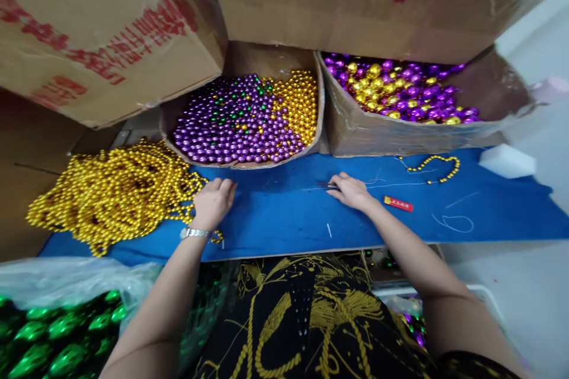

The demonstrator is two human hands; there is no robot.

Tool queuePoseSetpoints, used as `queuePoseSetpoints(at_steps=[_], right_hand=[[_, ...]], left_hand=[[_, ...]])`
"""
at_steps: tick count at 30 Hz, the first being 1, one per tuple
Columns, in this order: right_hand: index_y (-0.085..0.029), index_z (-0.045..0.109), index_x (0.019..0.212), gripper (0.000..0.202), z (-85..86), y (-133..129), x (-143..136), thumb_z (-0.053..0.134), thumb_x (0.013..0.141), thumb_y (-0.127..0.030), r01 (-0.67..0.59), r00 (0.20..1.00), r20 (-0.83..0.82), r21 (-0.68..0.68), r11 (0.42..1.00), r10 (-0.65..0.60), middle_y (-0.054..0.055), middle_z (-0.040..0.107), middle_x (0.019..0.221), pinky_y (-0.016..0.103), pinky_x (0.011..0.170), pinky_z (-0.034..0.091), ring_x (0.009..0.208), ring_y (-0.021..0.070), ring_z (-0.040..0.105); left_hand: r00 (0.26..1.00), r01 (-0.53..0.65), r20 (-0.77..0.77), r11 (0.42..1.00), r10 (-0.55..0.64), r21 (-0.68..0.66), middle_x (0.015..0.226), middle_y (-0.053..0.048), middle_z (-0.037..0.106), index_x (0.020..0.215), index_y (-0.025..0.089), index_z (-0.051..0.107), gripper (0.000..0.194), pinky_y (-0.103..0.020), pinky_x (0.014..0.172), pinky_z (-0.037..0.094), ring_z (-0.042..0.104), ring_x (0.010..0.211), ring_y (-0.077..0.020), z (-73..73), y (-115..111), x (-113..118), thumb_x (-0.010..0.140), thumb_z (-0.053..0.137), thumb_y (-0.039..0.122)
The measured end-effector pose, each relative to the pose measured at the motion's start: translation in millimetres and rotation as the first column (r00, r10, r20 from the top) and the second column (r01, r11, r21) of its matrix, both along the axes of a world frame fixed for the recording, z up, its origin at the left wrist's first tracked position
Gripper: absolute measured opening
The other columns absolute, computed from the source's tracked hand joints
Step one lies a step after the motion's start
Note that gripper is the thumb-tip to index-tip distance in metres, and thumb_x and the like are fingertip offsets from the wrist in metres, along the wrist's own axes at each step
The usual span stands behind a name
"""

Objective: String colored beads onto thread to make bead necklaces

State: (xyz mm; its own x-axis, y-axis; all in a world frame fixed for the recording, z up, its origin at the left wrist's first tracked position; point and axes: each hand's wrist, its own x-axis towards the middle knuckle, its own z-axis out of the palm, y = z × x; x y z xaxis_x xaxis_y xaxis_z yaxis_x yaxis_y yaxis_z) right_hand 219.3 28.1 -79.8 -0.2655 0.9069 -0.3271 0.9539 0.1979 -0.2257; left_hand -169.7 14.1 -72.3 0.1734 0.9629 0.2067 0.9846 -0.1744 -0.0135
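Observation:
My left hand is closed with its knuckles up, just right of a heap of gold bead strands. Whatever its fingers may hold is hidden. A few gold beads show below that wrist. In my right hand is a small pair of thread snips, its dark tips pointing left and slightly blurred. Thin white thread runs across the blue table cover near this hand. Farther right lies a short curved string of gold beads.
Behind the hands stand a box of purple, gold and green beads and another box of larger purple and gold ones. Big cartons overhang them. A red packet and a white block lie at right; green beads sit lower left.

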Motion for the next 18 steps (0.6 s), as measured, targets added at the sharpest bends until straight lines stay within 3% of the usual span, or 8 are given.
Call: queuePoseSetpoints(at_steps=[3,6,9,10,12,14,16,18], right_hand=[[-0.018,0.057,0.111,0.025,1.7,-10,-4,0.046,0.098,-0.036,0.014,0.999,-0.049,-0.004,1.000,-0.015,0.014,0.059,0.120,0.027,0.072,0.044,0.094,0.0205,0.065],[-0.018,0.054,0.112,0.023,18.3,-33,-14,0.041,0.101,-0.034,-0.017,0.986,-0.165,0.005,1.000,0.018,0.010,0.063,0.113,0.025,0.076,0.044,0.095,0.0168,0.064],[-0.019,0.054,0.104,0.017,43.5,-68,-27,0.047,0.100,-0.035,-0.146,0.904,-0.404,0.015,0.989,0.139,0.003,0.066,0.100,0.021,0.077,0.043,0.089,0.0108,0.062],[-0.019,0.054,0.100,0.017,51.7,-80,-30,0.049,0.099,-0.035,-0.193,0.830,-0.528,0.032,0.981,0.181,0.002,0.065,0.095,0.020,0.074,0.043,0.084,0.0100,0.060],[-0.017,0.053,0.094,0.019,65.4,-102,-31,0.052,0.097,-0.037,-0.249,0.635,-0.742,0.066,0.966,0.214,0.000,0.063,0.084,0.021,0.067,0.041,0.072,0.0088,0.055],[-0.017,0.053,0.090,0.021,74.5,-122,-24,0.055,0.095,-0.038,-0.255,0.469,-0.869,0.042,0.966,0.162,-0.001,0.059,0.076,0.021,0.062,0.039,0.064,0.0076,0.050],[-0.017,0.051,0.088,0.022,78.7,-142,-6,0.056,0.094,-0.037,-0.248,0.348,-0.936,-0.041,0.968,0.050,-0.002,0.058,0.074,0.020,0.060,0.039,0.062,0.0070,0.049],[-0.018,0.048,0.086,0.023,78.7,-165,20,0.056,0.094,-0.037,-0.228,0.237,-0.969,-0.129,0.965,-0.074,-0.001,0.058,0.074,0.021,0.060,0.040,0.063,0.0071,0.051]], left_hand=[[0.996,0.069,-0.061,0.996,-0.072,-0.049,0.091,-0.016,0.065,0.100,0.015,0.067,0.041,-0.035,0.065,0.037,0.058,0.085,-0.0302,-9.3,3,17,0.096,0.043,0.048],[0.963,0.194,0.192,0.981,-0.191,0.002,0.112,-0.016,0.066,0.114,0.017,0.065,0.041,-0.040,0.083,0.045,0.060,0.099,-0.0302,5.0,3,44,0.095,0.047,0.048],[0.717,0.475,0.593,0.879,-0.367,-0.030,0.113,-0.010,0.068,0.111,0.020,0.067,0.031,-0.037,0.095,0.047,0.062,0.106,-0.0229,34.4,6,95,0.098,0.047,0.040],[0.600,0.584,0.697,0.810,-0.392,-0.047,0.113,-0.009,0.069,0.111,0.020,0.067,0.029,-0.035,0.095,0.048,0.062,0.108,-0.0209,43.8,7,117,0.098,0.047,0.038],[0.368,0.805,0.821,0.591,-0.436,-0.046,0.122,-0.008,0.067,0.116,0.021,0.066,0.028,-0.035,0.100,0.047,0.060,0.115,-0.0188,57.0,10,169,0.099,0.046,0.033],[0.157,0.964,0.844,0.266,-0.512,-0.018,0.132,-0.007,0.063,0.118,0.023,0.065,0.027,-0.038,0.109,0.040,0.054,0.126,-0.0177,60.2,10,222,0.099,0.047,0.028],[0.024,0.998,0.827,-0.041,-0.561,-0.056,0.135,-0.004,0.061,0.112,0.025,0.067,0.023,-0.040,0.116,0.030,0.051,0.130,-0.0173,54.0,8,268,0.098,0.048,0.024],[-0.033,0.967,0.801,-0.221,-0.597,-0.125,0.117,-0.004,0.070,0.101,0.023,0.069,0.018,-0.039,0.114,0.031,0.059,0.117,-0.0172,42.9,3,299,0.096,0.052,0.024]])
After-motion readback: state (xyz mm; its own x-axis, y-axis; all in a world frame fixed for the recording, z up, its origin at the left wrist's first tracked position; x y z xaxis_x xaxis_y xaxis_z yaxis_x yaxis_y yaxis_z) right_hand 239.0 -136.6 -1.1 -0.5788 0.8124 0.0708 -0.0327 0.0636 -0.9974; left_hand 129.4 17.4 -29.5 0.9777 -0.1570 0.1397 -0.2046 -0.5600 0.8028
